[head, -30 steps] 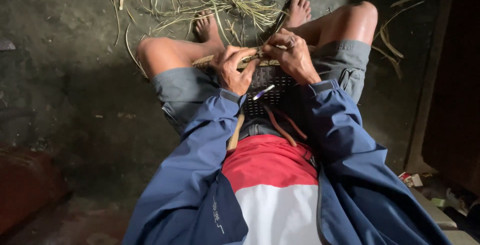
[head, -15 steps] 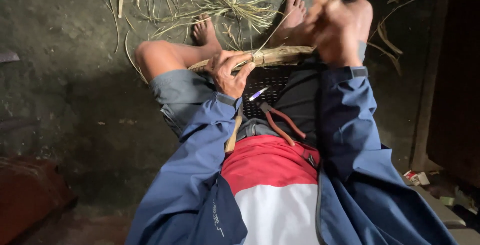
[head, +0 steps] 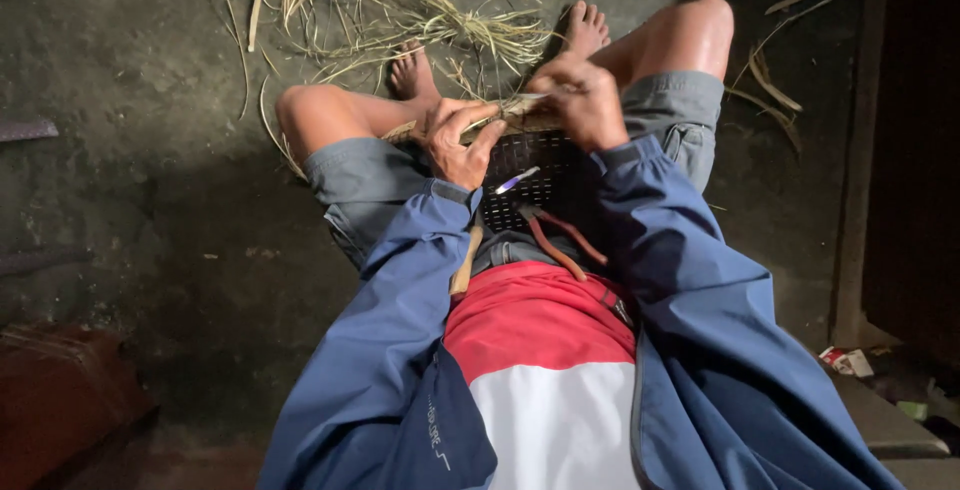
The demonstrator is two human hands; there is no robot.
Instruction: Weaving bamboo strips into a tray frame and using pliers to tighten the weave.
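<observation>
Left hand (head: 458,142) and right hand (head: 580,100) grasp basket rim (head: 520,110) above straw-littered concrete floor (head: 150,100).

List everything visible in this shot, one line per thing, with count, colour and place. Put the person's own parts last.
woven basket: one, dark, in the lap between the thighs, its pale rim under both hands
rim strip: one, pale straw colour, along the basket's far edge
pliers: one, reddish handles, lying on the lap by the basket
small blade: one, light metal, on the basket
loose straw: a scattered pile, pale yellow, on the floor beyond the feet
floor: one, dark grey, rough
left hand: one, gripping the rim
right hand: one, closed on the strip at the rim
feet: two, bare, near the straw
</observation>
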